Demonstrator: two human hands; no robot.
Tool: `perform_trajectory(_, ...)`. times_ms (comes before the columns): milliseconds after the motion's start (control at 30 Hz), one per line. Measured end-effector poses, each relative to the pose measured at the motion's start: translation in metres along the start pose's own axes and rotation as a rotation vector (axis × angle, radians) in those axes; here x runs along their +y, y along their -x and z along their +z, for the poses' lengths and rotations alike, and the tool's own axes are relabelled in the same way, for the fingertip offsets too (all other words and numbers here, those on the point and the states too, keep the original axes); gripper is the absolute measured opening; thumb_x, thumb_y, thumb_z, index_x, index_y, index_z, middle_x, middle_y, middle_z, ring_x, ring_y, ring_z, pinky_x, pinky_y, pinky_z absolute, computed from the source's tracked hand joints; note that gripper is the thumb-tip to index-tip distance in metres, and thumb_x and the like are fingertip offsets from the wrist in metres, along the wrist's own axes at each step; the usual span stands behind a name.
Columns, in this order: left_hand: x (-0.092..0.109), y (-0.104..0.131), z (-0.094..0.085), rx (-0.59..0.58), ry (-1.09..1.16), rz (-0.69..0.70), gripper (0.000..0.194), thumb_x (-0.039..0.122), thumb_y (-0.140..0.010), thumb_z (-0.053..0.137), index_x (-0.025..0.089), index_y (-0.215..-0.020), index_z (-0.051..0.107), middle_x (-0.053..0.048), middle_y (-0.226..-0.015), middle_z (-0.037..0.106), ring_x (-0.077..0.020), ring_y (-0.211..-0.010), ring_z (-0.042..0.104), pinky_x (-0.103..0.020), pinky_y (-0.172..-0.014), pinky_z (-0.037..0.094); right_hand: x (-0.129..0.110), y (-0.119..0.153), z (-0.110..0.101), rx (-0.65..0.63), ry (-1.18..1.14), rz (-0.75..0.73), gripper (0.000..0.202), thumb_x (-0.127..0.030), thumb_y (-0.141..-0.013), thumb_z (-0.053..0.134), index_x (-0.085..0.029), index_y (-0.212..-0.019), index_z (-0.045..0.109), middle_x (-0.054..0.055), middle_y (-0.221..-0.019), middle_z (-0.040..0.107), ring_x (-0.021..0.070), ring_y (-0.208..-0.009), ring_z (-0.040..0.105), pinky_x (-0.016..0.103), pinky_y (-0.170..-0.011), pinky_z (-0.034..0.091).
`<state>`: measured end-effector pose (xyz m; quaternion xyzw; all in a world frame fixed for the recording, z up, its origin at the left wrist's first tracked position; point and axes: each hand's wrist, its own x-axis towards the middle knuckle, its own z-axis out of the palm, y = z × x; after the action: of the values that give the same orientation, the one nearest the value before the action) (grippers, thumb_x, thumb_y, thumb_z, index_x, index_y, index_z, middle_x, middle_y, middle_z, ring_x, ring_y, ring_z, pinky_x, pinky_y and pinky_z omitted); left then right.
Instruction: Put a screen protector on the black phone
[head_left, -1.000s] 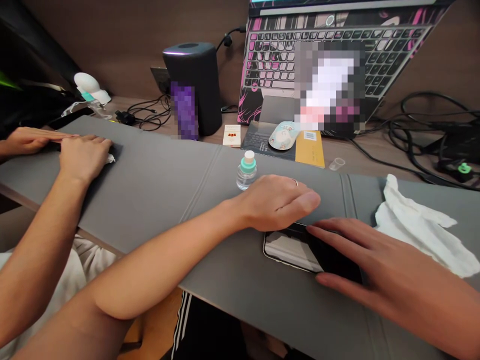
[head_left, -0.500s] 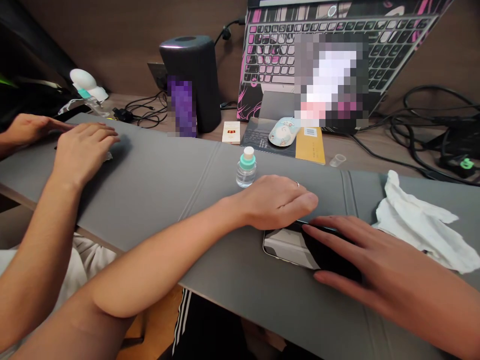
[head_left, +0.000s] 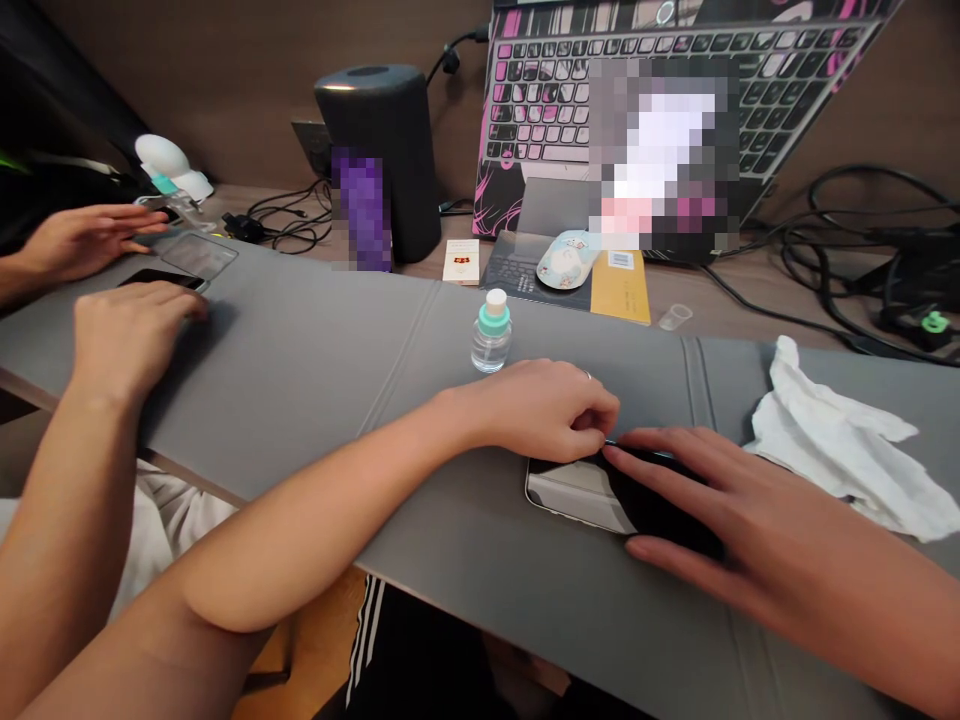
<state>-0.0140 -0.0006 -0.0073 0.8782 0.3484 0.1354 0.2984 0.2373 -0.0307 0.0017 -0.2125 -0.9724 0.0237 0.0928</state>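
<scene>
A black smartphone (head_left: 579, 492) lies flat on the grey desk mat, its glossy screen reflecting light. My right hand (head_left: 742, 520) holds it across its right part, thumb at the near edge and fingers along the far edge. My left hand (head_left: 551, 408), with a ring on one finger, is closed at the phone's far edge, fingers curled and thumb pressed against them. Whatever sits in that pinch is hidden. Just beyond the left wrist stands a small clear bottle (head_left: 492, 335) with a turquoise collar and white cap.
A crumpled white cloth (head_left: 832, 440) lies right of my right hand. Behind are a laptop (head_left: 540, 110), a mouse (head_left: 566, 262), a card box (head_left: 461, 262), a dark speaker-like cylinder (head_left: 409, 160) and cables (head_left: 810, 250). At left, another person's hands (head_left: 127, 335) work over another phone (head_left: 169, 278).
My left hand's fingers have curled down toward the phone's far edge. My right hand and the phone stay put. The other person's hands have moved apart, uncovering their phone and a clear flat piece.
</scene>
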Motion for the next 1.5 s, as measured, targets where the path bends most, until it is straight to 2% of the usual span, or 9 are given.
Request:
perform_trajectory(167,-0.0017,-0.0004,-0.0024,-0.035,0.077,-0.004,0.011,0.022,-0.091,0.064,0.018,-0.091,0.074,-0.001,-0.089,0.073,-0.0148,-0.081,0.063,-0.029,-0.071,0.043,0.0003,0.0013,-0.0011,-0.025,-0.035,0.027,0.051,-0.046,-0.101,0.055,-0.021,-0.146,0.060,0.014,-0.125,0.069,0.0287,-0.102,0.071,0.042,-0.080,0.062)
perform_trajectory(367,-0.0065,-0.0021,-0.0030,-0.047,0.121,0.002,0.008,0.018,-0.090,0.069,0.017,-0.091,0.077,-0.001,-0.090,0.072,-0.0123,-0.077,0.062,-0.027,-0.069,0.043,-0.0008,0.0018,-0.0003,-0.032,-0.055,0.050,0.050,-0.046,-0.100,0.057,-0.020,-0.142,0.063,0.015,-0.127,0.068,0.0298,-0.103,0.071,0.043,-0.081,0.062)
perform_trajectory(833,-0.0064,-0.0044,-0.0030,-0.057,0.088,-0.021,0.008,0.019,-0.091,0.071,0.017,-0.090,0.079,-0.001,-0.089,0.070,-0.0117,-0.076,0.061,-0.026,-0.068,0.041,0.0025,0.0047,0.0030,-0.060,-0.094,0.068,0.051,-0.046,-0.101,0.057,-0.022,-0.146,0.059,0.013,-0.133,0.065,0.0291,-0.110,0.069,0.042,-0.089,0.061)
perform_trajectory(1233,-0.0072,-0.0041,-0.0027,-0.049,0.075,0.001,0.009,0.021,-0.091,0.072,0.018,-0.089,0.079,-0.002,-0.088,0.070,-0.0119,-0.075,0.061,-0.026,-0.069,0.042,0.0022,0.0011,0.0055,-0.014,-0.095,0.042,0.050,-0.047,-0.101,0.055,-0.021,-0.143,0.062,0.014,-0.128,0.067,0.0297,-0.106,0.069,0.042,-0.083,0.062)
perform_trajectory(1500,-0.0070,-0.0038,-0.0033,-0.054,0.071,0.007,0.009,0.020,-0.092,0.072,0.017,-0.089,0.081,-0.001,-0.087,0.069,-0.0119,-0.074,0.060,-0.027,-0.069,0.041,0.0035,0.0018,0.0053,-0.059,-0.063,0.043,0.051,-0.046,-0.101,0.056,-0.021,-0.145,0.060,0.015,-0.133,0.064,0.0303,-0.110,0.069,0.044,-0.088,0.061)
